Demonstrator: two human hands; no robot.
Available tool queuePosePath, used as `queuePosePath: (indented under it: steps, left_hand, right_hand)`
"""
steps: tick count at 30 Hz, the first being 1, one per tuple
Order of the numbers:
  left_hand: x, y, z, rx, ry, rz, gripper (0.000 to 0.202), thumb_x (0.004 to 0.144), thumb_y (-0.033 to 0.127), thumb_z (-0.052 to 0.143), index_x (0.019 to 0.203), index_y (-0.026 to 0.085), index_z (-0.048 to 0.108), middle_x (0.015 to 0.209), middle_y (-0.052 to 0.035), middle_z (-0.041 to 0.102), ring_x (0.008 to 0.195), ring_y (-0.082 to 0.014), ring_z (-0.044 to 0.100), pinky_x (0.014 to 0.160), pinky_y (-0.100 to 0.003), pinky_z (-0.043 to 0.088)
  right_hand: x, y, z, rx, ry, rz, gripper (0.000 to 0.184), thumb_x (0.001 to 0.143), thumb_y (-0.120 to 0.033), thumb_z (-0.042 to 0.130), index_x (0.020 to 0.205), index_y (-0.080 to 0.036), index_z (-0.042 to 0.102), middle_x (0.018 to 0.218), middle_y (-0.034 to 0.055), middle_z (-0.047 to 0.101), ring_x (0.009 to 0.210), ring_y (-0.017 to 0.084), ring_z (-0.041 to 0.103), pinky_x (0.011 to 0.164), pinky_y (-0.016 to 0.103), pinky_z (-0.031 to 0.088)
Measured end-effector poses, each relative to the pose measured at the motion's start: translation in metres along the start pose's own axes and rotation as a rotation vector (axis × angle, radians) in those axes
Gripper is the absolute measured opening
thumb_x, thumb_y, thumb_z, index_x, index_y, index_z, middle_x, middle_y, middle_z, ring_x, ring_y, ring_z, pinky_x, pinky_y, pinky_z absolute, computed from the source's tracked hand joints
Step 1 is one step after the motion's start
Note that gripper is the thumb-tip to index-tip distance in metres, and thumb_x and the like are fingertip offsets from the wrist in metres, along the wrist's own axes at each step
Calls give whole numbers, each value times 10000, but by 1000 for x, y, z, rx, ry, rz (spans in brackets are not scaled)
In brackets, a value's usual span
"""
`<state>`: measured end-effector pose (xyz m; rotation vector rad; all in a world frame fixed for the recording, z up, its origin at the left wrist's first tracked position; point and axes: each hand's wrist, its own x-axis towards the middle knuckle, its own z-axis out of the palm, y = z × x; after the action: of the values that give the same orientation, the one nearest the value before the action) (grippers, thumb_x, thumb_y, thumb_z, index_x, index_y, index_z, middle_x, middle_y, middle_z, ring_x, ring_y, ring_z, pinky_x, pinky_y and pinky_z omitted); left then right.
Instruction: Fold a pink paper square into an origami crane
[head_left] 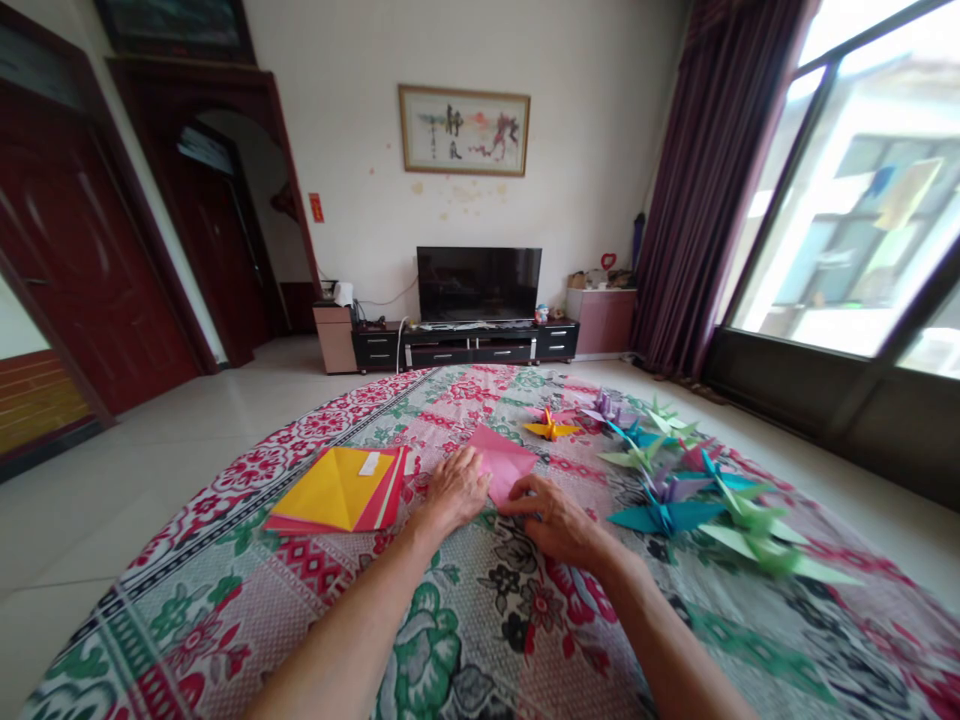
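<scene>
A pink sheet of origami paper (504, 462) lies on the patterned tablecloth in front of me, turned so that a corner points away. My left hand (459, 487) holds its left side, fingers curled and pressed onto the paper. At the lower right edge, my right hand (553, 512) pinches the sheet between thumb and bent fingers. The paper's near corner is partly hidden by the hands. To the left sits a stack of square sheets, with a yellow sheet (341, 487) on top of red ones. A small white label (369, 464) rests on the yellow sheet.
Several folded paper cranes cover the table's right side, including a blue crane (666, 514) and a green crane (772, 535). An orange crane (551, 426) sits just beyond the pink sheet. The round table's tablecloth (427, 640) reaches toward a television (480, 284) by the wall.
</scene>
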<state>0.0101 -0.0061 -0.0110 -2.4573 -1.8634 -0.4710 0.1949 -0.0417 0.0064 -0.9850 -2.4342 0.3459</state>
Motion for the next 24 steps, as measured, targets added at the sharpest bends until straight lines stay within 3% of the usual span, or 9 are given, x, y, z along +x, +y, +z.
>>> queuePosePath:
  steps: [7,13,18,24]
  left_hand:
    - [0,-2,-2,-4,36,29,443,865,386,340,1238,168,435,1322,-110,411,1223,-228,351,1005,-390,297]
    - [1,-4,-2,-23,17,14,455,852,430,357,1237,204,443,1324,-72,414,1221,-214,359,1013,-360,288]
    - [2,-5,-4,-25,20,16,470,841,468,366,1230,219,450,1317,-61,419,1218,-214,366,1005,-350,301]
    - [1,-6,-9,-49,19,19,451,824,451,405,1206,222,479,1281,-56,447,1189,-211,395,980,-336,326]
  right_hand:
    - [0,1,0,-4,-10,-10,511,628,-33,419,980,-301,675,1000,35,567,946,167,505,875,310,377]
    - [0,0,0,-8,-17,2,516,616,-30,418,968,-304,677,1018,32,561,957,169,508,877,314,382]
    - [2,-9,-1,-48,81,-22,446,598,-27,425,863,-258,700,1086,40,554,1013,188,482,913,349,366]
    - [9,-15,3,24,108,-119,381,636,-16,386,762,-218,683,885,19,649,877,145,556,873,296,404]
